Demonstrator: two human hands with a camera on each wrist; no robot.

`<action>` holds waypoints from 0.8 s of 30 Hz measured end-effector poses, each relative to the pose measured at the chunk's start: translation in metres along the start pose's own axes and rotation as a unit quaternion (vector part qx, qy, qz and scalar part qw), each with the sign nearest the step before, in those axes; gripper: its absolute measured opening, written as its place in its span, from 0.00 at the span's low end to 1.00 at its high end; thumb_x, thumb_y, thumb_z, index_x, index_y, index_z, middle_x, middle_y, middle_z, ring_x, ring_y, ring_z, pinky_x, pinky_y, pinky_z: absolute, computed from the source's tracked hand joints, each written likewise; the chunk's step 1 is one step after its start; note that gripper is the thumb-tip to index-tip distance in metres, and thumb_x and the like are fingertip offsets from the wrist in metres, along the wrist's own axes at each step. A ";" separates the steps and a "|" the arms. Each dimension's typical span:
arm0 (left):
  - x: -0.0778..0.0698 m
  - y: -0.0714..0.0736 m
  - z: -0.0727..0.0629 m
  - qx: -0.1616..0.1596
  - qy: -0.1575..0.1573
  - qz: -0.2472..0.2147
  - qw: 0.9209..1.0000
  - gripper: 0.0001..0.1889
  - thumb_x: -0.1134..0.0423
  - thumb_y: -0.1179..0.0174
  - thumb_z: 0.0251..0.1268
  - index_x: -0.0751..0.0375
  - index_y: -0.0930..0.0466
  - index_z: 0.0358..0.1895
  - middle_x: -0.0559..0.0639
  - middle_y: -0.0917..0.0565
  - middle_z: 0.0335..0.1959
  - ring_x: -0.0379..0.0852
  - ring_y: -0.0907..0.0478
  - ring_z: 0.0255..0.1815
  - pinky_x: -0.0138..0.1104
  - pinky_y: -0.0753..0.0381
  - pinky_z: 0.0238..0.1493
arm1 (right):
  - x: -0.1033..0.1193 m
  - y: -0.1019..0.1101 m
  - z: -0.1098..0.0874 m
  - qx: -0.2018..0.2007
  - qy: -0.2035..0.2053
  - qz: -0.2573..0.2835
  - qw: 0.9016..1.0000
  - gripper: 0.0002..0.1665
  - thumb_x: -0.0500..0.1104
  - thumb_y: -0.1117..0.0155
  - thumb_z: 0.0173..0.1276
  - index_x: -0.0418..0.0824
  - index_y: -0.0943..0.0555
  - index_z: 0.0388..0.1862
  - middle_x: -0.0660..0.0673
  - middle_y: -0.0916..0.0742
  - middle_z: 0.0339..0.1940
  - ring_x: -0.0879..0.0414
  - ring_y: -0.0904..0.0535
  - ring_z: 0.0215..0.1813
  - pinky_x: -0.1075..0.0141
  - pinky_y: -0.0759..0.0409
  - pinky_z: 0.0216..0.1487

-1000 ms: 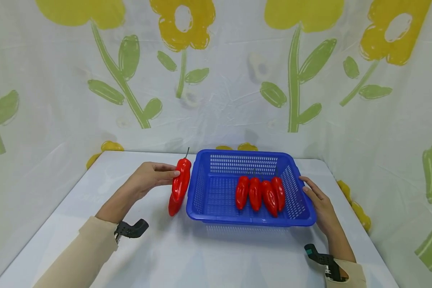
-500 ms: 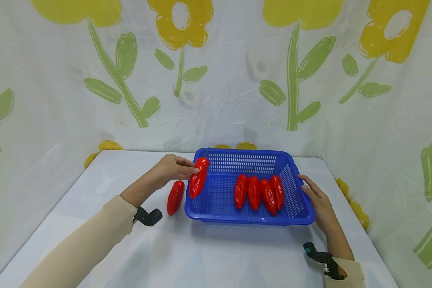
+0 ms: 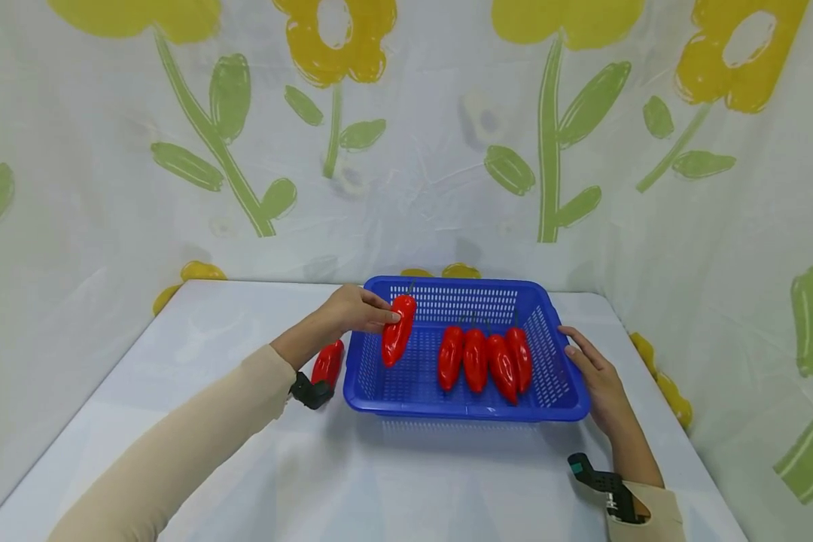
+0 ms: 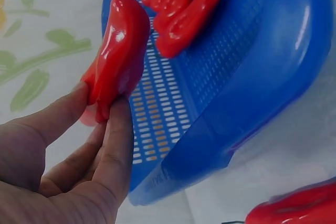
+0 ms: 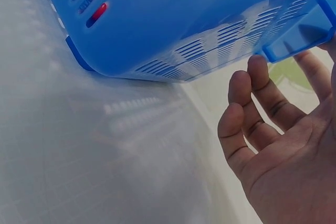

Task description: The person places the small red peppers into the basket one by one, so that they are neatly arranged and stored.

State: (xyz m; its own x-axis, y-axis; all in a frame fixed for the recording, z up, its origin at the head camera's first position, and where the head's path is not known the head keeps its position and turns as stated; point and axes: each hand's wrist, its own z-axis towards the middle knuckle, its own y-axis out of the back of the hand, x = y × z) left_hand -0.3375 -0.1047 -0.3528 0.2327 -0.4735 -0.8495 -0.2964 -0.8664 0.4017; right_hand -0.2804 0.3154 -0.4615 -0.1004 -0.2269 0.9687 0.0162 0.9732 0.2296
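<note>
My left hand (image 3: 360,309) pinches a red chili pepper (image 3: 398,331) between thumb and fingers, over the left part of the blue plastic basket (image 3: 461,411). In the left wrist view this held pepper (image 4: 121,48) is gripped near one end, apart from the basket floor. Several other red peppers (image 3: 476,361) lie side by side in the basket's right half. On the table left of the basket lies one more red pepper (image 3: 328,363), partly hidden by the left wrist camera. My right hand (image 3: 599,384) holds the basket's right rim, its fingers bent in the right wrist view.
The basket stands on a white table (image 3: 433,482), towards its back edge. Behind and beside the table hangs a white curtain (image 3: 420,188) printed with yellow flowers and green leaves. Black cameras (image 3: 312,391) are strapped to both wrists.
My left hand has carried the pepper rightward, from beside the basket to over its left part. The table pepper has come into fuller view, then partly behind the wrist camera. My right hand stays at the rim.
</note>
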 end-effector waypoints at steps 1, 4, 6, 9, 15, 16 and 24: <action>-0.001 -0.001 0.002 0.001 0.000 -0.004 1.000 0.19 0.60 0.28 0.60 0.66 0.17 0.51 0.60 0.16 0.46 0.52 0.13 0.43 0.45 0.18 0.56 | 0.000 0.000 0.000 -0.001 0.000 0.000 1.000 0.36 0.67 0.49 0.74 0.66 0.39 0.78 0.40 0.39 0.80 0.39 0.32 0.70 0.66 0.16 0.48; -0.002 -0.006 0.007 -0.001 0.005 -0.011 1.000 0.18 0.61 0.28 0.61 0.67 0.17 0.51 0.61 0.16 0.47 0.54 0.13 0.44 0.44 0.18 0.55 | 0.000 0.000 0.001 -0.002 0.002 -0.004 1.000 0.36 0.67 0.49 0.74 0.65 0.39 0.79 0.40 0.39 0.80 0.42 0.30 0.68 0.66 0.16 0.48; -0.002 -0.010 0.010 -0.003 0.009 -0.012 1.000 0.18 0.62 0.28 0.61 0.68 0.17 0.51 0.62 0.16 0.47 0.56 0.13 0.45 0.45 0.19 0.56 | -0.001 0.000 0.001 -0.002 0.003 -0.004 1.000 0.36 0.67 0.49 0.74 0.65 0.39 0.79 0.40 0.39 0.80 0.42 0.30 0.68 0.66 0.16 0.48; 0.000 -0.017 0.016 -0.010 0.013 -0.007 1.000 0.18 0.62 0.28 0.60 0.70 0.17 0.51 0.63 0.16 0.47 0.57 0.13 0.45 0.46 0.19 0.56 | -0.001 0.000 0.001 -0.003 0.004 -0.003 1.000 0.36 0.66 0.49 0.75 0.65 0.39 0.79 0.40 0.39 0.80 0.38 0.32 0.70 0.66 0.16 0.48; 0.001 -0.032 0.025 0.000 0.015 -0.008 1.000 0.17 0.65 0.28 0.60 0.72 0.17 0.48 0.63 0.16 0.45 0.54 0.12 0.41 0.46 0.18 0.56 | -0.001 -0.001 0.001 -0.005 0.004 -0.004 1.000 0.36 0.67 0.48 0.74 0.66 0.39 0.78 0.39 0.39 0.80 0.35 0.34 0.71 0.66 0.16 0.48; 0.000 -0.034 0.026 0.001 0.018 -0.009 1.000 0.16 0.65 0.27 0.60 0.72 0.16 0.47 0.62 0.16 0.45 0.54 0.12 0.41 0.46 0.18 0.56 | 0.000 -0.001 0.001 -0.005 0.004 -0.004 1.000 0.36 0.67 0.48 0.74 0.66 0.38 0.78 0.39 0.39 0.80 0.35 0.34 0.71 0.67 0.16 0.48; -0.003 -0.044 0.032 -0.010 0.043 -0.009 0.999 0.15 0.65 0.27 0.59 0.71 0.17 0.45 0.62 0.16 0.44 0.55 0.13 0.42 0.44 0.18 0.55 | 0.001 -0.001 0.000 -0.003 0.005 -0.003 1.000 0.36 0.67 0.48 0.74 0.65 0.38 0.78 0.39 0.39 0.80 0.35 0.36 0.72 0.70 0.17 0.48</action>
State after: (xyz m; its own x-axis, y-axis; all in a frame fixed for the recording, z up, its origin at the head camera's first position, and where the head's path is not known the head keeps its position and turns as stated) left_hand -0.3549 -0.0597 -0.3789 0.3177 -0.4689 -0.8241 -0.2724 -0.8776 0.3944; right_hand -0.2805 0.3144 -0.4603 -0.0904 -0.2341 0.9680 0.0220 0.9713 0.2369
